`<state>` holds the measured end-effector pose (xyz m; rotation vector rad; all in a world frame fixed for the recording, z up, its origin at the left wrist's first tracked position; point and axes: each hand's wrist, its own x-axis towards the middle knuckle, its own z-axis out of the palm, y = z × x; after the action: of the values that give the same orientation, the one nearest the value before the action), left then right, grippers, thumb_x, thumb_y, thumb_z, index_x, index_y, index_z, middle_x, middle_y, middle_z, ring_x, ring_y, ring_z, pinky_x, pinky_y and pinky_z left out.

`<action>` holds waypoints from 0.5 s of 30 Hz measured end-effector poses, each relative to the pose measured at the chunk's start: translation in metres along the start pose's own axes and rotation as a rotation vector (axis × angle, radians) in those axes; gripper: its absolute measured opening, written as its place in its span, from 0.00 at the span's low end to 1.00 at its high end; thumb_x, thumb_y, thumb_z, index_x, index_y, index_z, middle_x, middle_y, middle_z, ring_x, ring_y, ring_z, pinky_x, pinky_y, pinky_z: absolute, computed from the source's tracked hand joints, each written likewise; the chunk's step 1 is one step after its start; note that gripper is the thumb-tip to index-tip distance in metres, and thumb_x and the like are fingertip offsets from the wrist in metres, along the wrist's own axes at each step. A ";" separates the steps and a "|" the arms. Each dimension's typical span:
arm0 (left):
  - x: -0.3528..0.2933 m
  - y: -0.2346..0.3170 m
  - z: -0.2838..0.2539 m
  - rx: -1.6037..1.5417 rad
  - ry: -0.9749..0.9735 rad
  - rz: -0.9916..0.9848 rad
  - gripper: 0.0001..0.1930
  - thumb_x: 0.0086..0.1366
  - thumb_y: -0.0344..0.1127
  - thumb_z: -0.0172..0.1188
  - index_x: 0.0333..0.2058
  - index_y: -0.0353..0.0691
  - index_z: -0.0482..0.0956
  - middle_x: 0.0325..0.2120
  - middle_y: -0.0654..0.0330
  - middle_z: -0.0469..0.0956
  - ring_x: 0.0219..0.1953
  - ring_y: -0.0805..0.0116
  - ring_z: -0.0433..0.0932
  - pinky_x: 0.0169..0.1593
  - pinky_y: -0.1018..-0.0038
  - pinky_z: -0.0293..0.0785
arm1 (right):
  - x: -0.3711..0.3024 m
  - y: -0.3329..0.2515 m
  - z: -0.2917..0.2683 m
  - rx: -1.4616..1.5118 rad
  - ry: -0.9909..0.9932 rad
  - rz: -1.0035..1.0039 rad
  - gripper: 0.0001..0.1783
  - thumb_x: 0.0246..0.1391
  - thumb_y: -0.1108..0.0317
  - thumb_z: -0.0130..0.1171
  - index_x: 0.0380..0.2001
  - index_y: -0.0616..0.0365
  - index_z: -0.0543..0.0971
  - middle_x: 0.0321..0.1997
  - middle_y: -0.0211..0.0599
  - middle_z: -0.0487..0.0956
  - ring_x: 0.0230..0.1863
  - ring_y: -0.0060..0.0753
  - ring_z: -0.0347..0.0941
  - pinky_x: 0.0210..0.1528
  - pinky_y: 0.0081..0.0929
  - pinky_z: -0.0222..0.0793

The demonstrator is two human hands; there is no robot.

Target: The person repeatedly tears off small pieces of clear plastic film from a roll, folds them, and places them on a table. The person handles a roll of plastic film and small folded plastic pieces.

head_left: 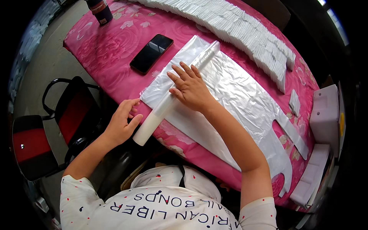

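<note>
Resting palm-down on the plastic sheet (235, 92) and the roll (161, 109), our right hand (188, 86) lies with its fingers fanned apart, gripping nothing that we can see. Our left hand (124, 119) is open too, its thumb set wide of the gently curled fingers, near the sheet's left corner and just beside the roll's lower end; we cannot tell whether its fingertips touch the film. The roll lies slantwise across the sheet, a smooth, straight cylinder, milky and matte at the near end, glossy and clear-wrapped toward the far one. Under it the sheet spreads over the surface (99, 50), thin, silvery white and finely crinkled, its right end cut into strap-like strips around rounded notches. The surface wears a pink cloth printed with roses, slightly shiny. Left of the sheet we have a phone (151, 53), a flat, glassy black slab, and beyond it a dark, round bottle (100, 12). Along the far side runs a long bank of slips (234, 32), white, thin and tightly ridged, with a small bundle (294, 103) lying apart, near a smooth white box (324, 115).
</note>
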<state>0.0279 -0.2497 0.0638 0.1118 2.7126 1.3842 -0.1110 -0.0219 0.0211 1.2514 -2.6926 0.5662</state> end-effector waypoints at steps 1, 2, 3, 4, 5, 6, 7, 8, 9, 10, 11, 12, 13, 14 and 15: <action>-0.005 0.000 0.004 0.209 0.016 0.076 0.28 0.58 0.35 0.57 0.55 0.32 0.61 0.43 0.51 0.67 0.42 0.60 0.70 0.46 0.71 0.69 | 0.016 -0.009 0.004 0.022 -0.044 0.054 0.28 0.59 0.51 0.42 0.58 0.52 0.66 0.66 0.39 0.58 0.69 0.43 0.43 0.69 0.42 0.33; -0.007 -0.002 0.012 0.413 0.025 0.166 0.31 0.56 0.35 0.58 0.57 0.32 0.58 0.43 0.51 0.66 0.42 0.58 0.69 0.47 0.69 0.68 | 0.027 -0.015 0.012 -0.002 0.028 0.115 0.27 0.58 0.52 0.42 0.58 0.53 0.66 0.65 0.41 0.58 0.69 0.44 0.43 0.69 0.43 0.32; -0.005 -0.001 0.019 0.530 0.047 0.171 0.40 0.51 0.38 0.64 0.59 0.31 0.53 0.43 0.48 0.66 0.43 0.51 0.69 0.48 0.64 0.67 | 0.036 -0.021 0.022 -0.027 0.101 0.178 0.27 0.58 0.53 0.43 0.58 0.53 0.66 0.65 0.43 0.59 0.69 0.46 0.42 0.69 0.43 0.32; -0.006 -0.001 0.020 0.545 0.036 0.101 0.41 0.50 0.38 0.65 0.58 0.30 0.53 0.42 0.47 0.67 0.43 0.50 0.69 0.48 0.65 0.68 | 0.045 -0.028 0.030 -0.040 0.175 0.236 0.27 0.58 0.54 0.43 0.57 0.54 0.66 0.65 0.44 0.59 0.69 0.47 0.42 0.69 0.44 0.31; -0.004 -0.001 0.022 0.554 0.024 0.042 0.42 0.49 0.39 0.67 0.58 0.29 0.54 0.42 0.46 0.67 0.43 0.49 0.70 0.48 0.65 0.68 | 0.051 -0.033 0.033 0.037 0.200 0.333 0.32 0.55 0.57 0.46 0.61 0.59 0.60 0.67 0.53 0.51 0.70 0.52 0.37 0.69 0.44 0.30; -0.002 -0.002 0.023 0.563 0.012 -0.017 0.44 0.47 0.40 0.68 0.58 0.28 0.54 0.42 0.45 0.67 0.43 0.48 0.70 0.47 0.65 0.69 | 0.053 -0.038 0.036 0.077 0.263 0.424 0.34 0.54 0.58 0.46 0.62 0.61 0.55 0.67 0.56 0.47 0.70 0.53 0.35 0.69 0.45 0.30; -0.001 -0.005 0.022 0.500 0.025 -0.010 0.46 0.45 0.38 0.70 0.59 0.28 0.53 0.40 0.45 0.69 0.42 0.48 0.72 0.48 0.66 0.69 | 0.054 -0.043 0.042 0.119 0.326 0.513 0.37 0.53 0.58 0.47 0.63 0.62 0.51 0.68 0.58 0.43 0.70 0.54 0.33 0.68 0.45 0.29; 0.000 -0.005 0.020 0.368 -0.015 -0.064 0.45 0.45 0.37 0.69 0.59 0.28 0.54 0.40 0.45 0.70 0.42 0.50 0.72 0.48 0.67 0.69 | 0.053 -0.045 0.046 0.161 0.389 0.603 0.40 0.52 0.58 0.48 0.64 0.64 0.47 0.68 0.61 0.40 0.70 0.55 0.31 0.68 0.45 0.29; 0.000 -0.001 0.017 0.236 -0.056 -0.117 0.44 0.45 0.36 0.69 0.59 0.29 0.54 0.39 0.46 0.71 0.42 0.52 0.73 0.48 0.68 0.69 | 0.052 -0.044 0.049 0.227 0.401 0.670 0.47 0.49 0.62 0.51 0.64 0.68 0.38 0.68 0.64 0.33 0.70 0.56 0.28 0.68 0.44 0.30; -0.002 0.001 0.015 0.103 -0.096 -0.174 0.43 0.46 0.35 0.68 0.59 0.29 0.55 0.38 0.46 0.72 0.42 0.54 0.74 0.48 0.69 0.69 | 0.050 -0.046 0.044 0.405 0.476 0.704 0.48 0.48 0.63 0.52 0.64 0.69 0.37 0.68 0.64 0.34 0.70 0.56 0.29 0.68 0.43 0.31; -0.007 -0.005 0.020 -0.067 -0.124 -0.142 0.41 0.47 0.34 0.68 0.58 0.29 0.56 0.39 0.48 0.73 0.43 0.57 0.74 0.48 0.70 0.69 | 0.045 -0.049 0.036 0.584 0.550 0.736 0.49 0.47 0.64 0.53 0.63 0.69 0.37 0.67 0.63 0.36 0.70 0.55 0.31 0.68 0.43 0.31; -0.011 -0.011 0.025 -0.235 -0.151 -0.109 0.40 0.49 0.33 0.67 0.58 0.30 0.57 0.40 0.50 0.74 0.43 0.61 0.75 0.48 0.72 0.69 | 0.040 -0.049 0.030 0.764 0.625 0.764 0.50 0.45 0.65 0.55 0.63 0.70 0.36 0.67 0.63 0.37 0.70 0.55 0.32 0.69 0.42 0.32; -0.011 0.004 0.025 -0.407 -0.273 -0.166 0.36 0.52 0.33 0.65 0.58 0.31 0.59 0.43 0.53 0.74 0.43 0.68 0.74 0.47 0.75 0.69 | 0.033 -0.042 0.032 0.803 0.756 0.728 0.49 0.45 0.65 0.58 0.62 0.70 0.40 0.62 0.61 0.53 0.64 0.50 0.53 0.65 0.37 0.50; -0.013 0.010 0.027 -0.589 -0.378 -0.225 0.35 0.53 0.36 0.64 0.57 0.32 0.60 0.45 0.53 0.73 0.40 0.70 0.76 0.45 0.74 0.71 | 0.026 -0.042 0.018 1.188 0.713 0.728 0.47 0.46 0.65 0.59 0.61 0.69 0.43 0.58 0.58 0.58 0.59 0.46 0.58 0.61 0.35 0.56; -0.014 0.013 0.027 -0.808 -0.479 -0.255 0.35 0.53 0.38 0.64 0.57 0.33 0.60 0.45 0.52 0.73 0.39 0.71 0.76 0.45 0.74 0.72 | 0.015 -0.041 0.000 1.573 0.652 0.708 0.45 0.46 0.64 0.59 0.60 0.68 0.45 0.54 0.55 0.63 0.54 0.42 0.64 0.57 0.34 0.62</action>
<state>0.0449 -0.2219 0.0588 0.0257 1.5889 1.9281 -0.0894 -0.0570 0.0364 -0.1126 -1.6888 2.7681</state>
